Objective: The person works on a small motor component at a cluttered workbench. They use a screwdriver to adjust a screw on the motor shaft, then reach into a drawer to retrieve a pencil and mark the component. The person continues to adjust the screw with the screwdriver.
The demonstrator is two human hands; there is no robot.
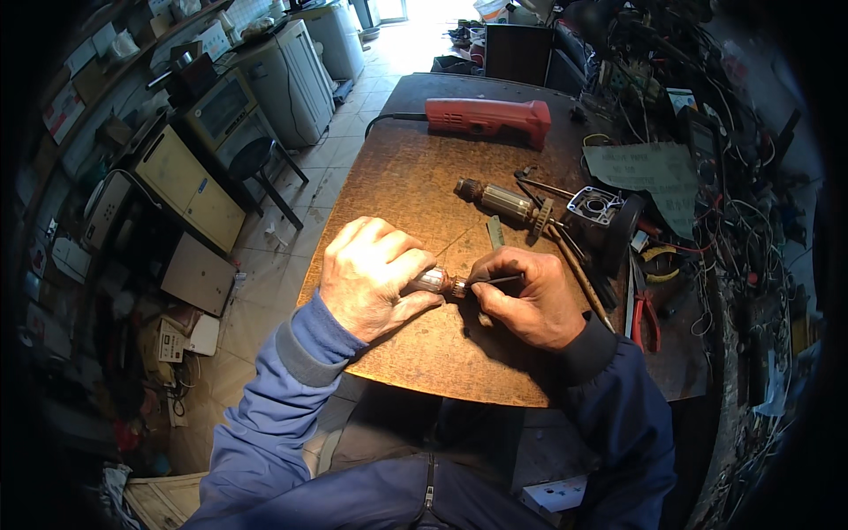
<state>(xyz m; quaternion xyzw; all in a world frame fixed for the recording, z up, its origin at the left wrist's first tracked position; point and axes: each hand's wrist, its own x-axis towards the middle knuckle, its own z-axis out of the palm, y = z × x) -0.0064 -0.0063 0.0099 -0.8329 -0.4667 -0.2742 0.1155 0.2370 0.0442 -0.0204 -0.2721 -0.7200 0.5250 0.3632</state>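
Over the wooden tabletop, my left hand is closed around a small motor armature, its copper commutator end pointing right. My right hand pinches a thin dark pointed tool between thumb and fingers. Its working end meets the commutator area, though the fingertips partly hide the contact. Just beyond the hands lies a larger armature with a gear on its right end. A small greenish strip rests between that armature and my right hand.
Across the table's far part lies a red power tool housing with a black cord. Right of the hands are a metal gear housing, a wooden stick, red-handled pliers and a green sheet. Tangled wires crowd the right edge. A stool stands left.
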